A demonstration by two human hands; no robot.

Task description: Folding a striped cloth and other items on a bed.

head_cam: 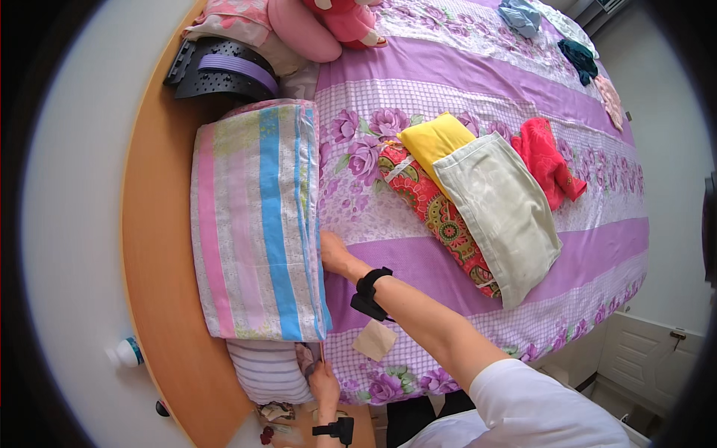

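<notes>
A folded quilt with pink, blue and white stripes point(241, 224) lies along the headboard side of the bed. My right hand point(335, 253) is at the quilt's long edge, its fingers hidden beneath or behind the fabric. Below the quilt's near corner is my left hand point(324, 383), beside a crumpled greyish-mauve cloth point(306, 358) and a striped pillow point(268, 369); its grip cannot be made out. Each wrist wears a black strapped device. A small beige square point(375, 340) lies on the purple floral bedsheet point(414, 269) near my right forearm.
On the bed lie a yellow cloth item point(437, 137), a red patterned cushion point(442, 224), a pale folded cloth point(498, 213) and a red garment point(546, 159). A black perforated back stretcher point(224, 73) and pink plush toys point(313, 28) sit at the top. The wooden headboard point(151, 235) curves along the left.
</notes>
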